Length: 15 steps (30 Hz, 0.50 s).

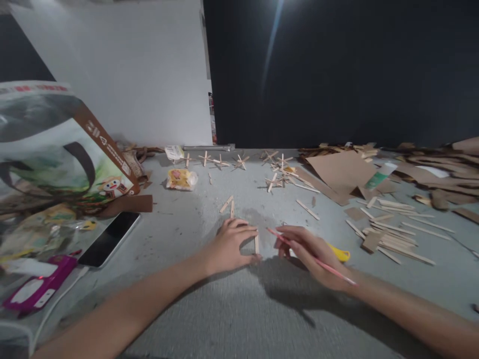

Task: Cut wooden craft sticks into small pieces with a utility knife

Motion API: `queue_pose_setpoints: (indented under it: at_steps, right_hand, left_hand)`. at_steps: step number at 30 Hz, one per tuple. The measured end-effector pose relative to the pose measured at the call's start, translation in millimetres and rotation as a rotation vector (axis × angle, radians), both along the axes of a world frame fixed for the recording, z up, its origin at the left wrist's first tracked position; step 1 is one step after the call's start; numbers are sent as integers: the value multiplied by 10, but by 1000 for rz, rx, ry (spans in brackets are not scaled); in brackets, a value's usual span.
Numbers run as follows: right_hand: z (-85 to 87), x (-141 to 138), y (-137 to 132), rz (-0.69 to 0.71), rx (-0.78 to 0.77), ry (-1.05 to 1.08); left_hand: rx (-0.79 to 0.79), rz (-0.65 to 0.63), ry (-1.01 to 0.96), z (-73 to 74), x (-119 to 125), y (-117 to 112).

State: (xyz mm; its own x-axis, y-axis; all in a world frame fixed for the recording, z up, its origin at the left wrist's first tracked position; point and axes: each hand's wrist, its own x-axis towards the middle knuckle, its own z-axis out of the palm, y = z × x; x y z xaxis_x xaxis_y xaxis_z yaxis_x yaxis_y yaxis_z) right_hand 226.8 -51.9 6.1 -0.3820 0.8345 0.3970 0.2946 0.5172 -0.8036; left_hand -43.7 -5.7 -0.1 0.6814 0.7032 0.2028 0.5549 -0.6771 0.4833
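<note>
My left hand (230, 244) rests on the grey table (224, 309) with its fingers curled, pinching a short wooden stick (256, 244) that stands against the surface. My right hand (310, 249) lies just to the right, fingers closed round a thin pink pencil-like tool (333, 269) that slants from the stick toward my wrist. A yellow object (340, 253) lies on the table right behind my right hand. Two loose sticks (228, 204) lie just beyond my left hand.
Several wooden sticks (392, 234) and cardboard pieces (340, 172) cover the right and far side, with star-shaped stick pieces (241, 161). A printed bag (56, 144), black phone (108, 238) and magenta item (37, 288) sit left. A small packet (181, 179) lies farther back.
</note>
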Motion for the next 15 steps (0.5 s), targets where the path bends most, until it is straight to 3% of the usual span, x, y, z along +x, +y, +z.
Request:
queue_pose_setpoints:
  at_steps: [3, 8, 11, 15]
  right_hand:
    - [-66, -55, 135, 84, -44, -57]
    - [-100, 136, 442, -40, 28, -25]
    - [-99, 121, 421, -66, -27, 64]
    - [-64, -53, 289, 30, -116, 71]
  left_hand:
    - [6, -4, -22, 17, -5, 15]
    - [16, -27, -18, 36, -22, 44]
    - [6, -36, -9, 42, -24, 59]
    - [-6, -42, -9, 59, -19, 61]
